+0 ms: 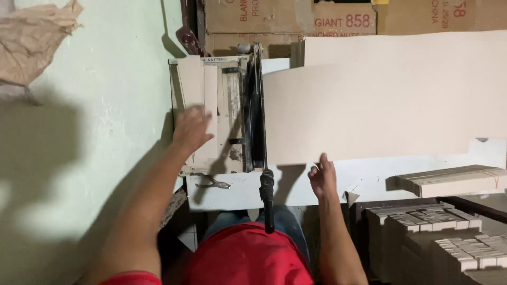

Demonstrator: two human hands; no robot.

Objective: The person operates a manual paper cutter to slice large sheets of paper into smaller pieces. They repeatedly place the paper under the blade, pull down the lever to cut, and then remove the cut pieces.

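A paper cutter [232, 111] with a long black lever arm [261, 158] stands on a white table [369, 179]. A large beige card sheet [380, 111] lies across the table to the cutter's right, its left edge at the blade. My left hand [191, 128] lies flat, fingers spread, on a narrow beige strip [210, 105] on the cutter bed. My right hand [322, 177] pinches the near edge of the big sheet. The lever's black handle [268, 198] hangs between my arms, untouched.
A pale green wall [79, 158] runs along the left. Pliers [214, 183] lie at the table's near edge. A stack of cut beige strips [454, 179] sits at the right, with several stacks of small cut pieces [449, 232] below. Cardboard boxes [290, 21] stand behind.
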